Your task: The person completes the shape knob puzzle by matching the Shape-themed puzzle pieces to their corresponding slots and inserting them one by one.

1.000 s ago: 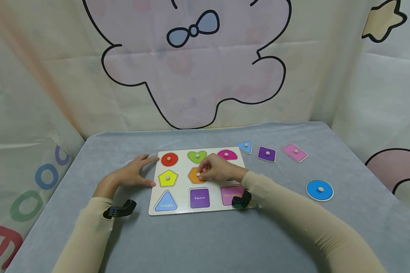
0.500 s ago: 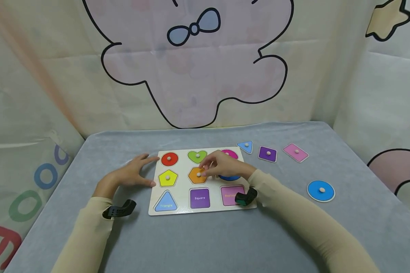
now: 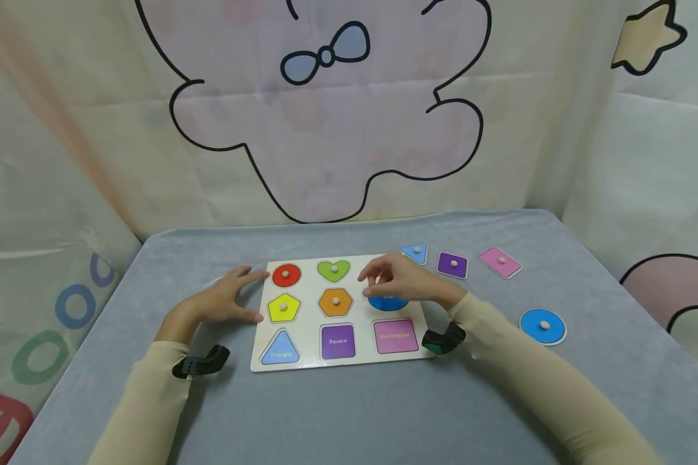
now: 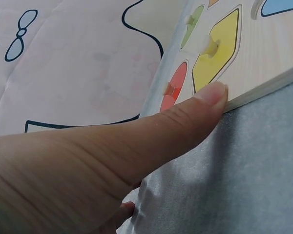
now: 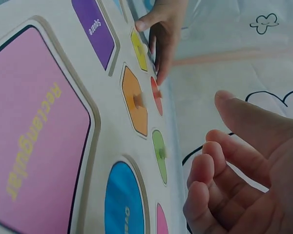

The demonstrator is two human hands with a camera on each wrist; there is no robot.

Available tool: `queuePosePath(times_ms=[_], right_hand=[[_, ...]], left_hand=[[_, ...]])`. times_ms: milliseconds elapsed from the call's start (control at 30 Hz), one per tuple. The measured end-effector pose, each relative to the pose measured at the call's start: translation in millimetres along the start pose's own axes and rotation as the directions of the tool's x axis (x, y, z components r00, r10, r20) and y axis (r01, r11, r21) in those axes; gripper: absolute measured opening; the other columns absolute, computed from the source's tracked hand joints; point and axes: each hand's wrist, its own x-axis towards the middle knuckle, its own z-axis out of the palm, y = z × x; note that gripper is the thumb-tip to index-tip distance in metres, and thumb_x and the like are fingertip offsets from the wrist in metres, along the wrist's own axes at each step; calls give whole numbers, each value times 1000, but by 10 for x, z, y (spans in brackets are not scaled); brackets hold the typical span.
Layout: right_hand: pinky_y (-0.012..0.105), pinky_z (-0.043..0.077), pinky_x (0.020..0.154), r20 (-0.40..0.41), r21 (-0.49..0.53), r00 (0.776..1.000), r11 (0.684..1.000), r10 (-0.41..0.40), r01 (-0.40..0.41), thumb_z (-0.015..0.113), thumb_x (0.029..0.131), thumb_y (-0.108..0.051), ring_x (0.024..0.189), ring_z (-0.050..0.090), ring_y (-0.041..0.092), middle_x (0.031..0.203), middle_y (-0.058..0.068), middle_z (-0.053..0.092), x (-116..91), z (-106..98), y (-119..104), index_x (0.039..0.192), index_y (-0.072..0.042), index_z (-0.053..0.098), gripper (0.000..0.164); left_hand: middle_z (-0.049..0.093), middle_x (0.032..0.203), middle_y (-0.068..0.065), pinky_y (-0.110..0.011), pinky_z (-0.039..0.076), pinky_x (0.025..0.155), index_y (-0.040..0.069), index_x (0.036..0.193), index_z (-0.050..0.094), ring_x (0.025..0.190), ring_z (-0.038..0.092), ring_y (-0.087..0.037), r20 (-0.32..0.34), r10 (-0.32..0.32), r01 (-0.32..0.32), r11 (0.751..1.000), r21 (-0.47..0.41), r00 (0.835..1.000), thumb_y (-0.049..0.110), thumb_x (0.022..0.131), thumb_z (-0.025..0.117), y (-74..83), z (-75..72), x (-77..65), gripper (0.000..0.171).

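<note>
A white shape puzzle board (image 3: 305, 326) lies on the table. My left hand (image 3: 223, 298) rests at its left edge, thumb and index finger spread along the side; in the left wrist view the thumb touches the corner near the yellow pentagon piece (image 4: 216, 53). Over the blue oval slot (image 3: 388, 303) my right hand (image 3: 404, 279) hovers with relaxed fingers, and the right wrist view shows nothing between them. The orange hexagon piece (image 3: 327, 302) sits in its slot, as do the red circle (image 3: 286, 275) and green heart (image 3: 328, 271). The pink half-circle is behind the right hand.
Beyond the board's right side lie loose knobbed pieces: a blue triangle (image 3: 420, 256), a purple square (image 3: 446, 266), a pink shape (image 3: 494, 261) and a blue oval (image 3: 534, 325). The slots for triangle (image 3: 280, 349), square (image 3: 337, 349) and rectangle (image 3: 395, 344) show printed bottoms.
My right hand has let go of the orange hexagon's knob and moved right, over the oval slot. My left hand stays at the board's edge.
</note>
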Motion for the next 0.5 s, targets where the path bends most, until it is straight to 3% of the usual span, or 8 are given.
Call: queuePosePath(times_ms=[233, 500], right_hand=[[22, 49, 64, -28, 6, 999, 1000, 16, -16, 75, 91, -17, 71, 55, 16, 86, 6, 63, -215, -153, 17, 117, 2, 70, 32], [22, 48, 61, -144, -66, 989, 997, 35, -45, 77, 90, -17, 71, 55, 19, 89, 7, 64, -581, -390, 190, 115, -1, 72, 31]], left_hand=[[13, 165, -29, -78, 27, 111, 20, 158, 35, 149, 15, -55, -9, 6, -6, 1000, 4, 1000, 44, 78, 84, -26, 13, -12, 97], [13, 165, -30, -78, 26, 112, 20, 158, 35, 149, 14, -55, -6, 21, -21, 1000, 2, 1000, 44, 78, 84, -26, 6, 3, 97]])
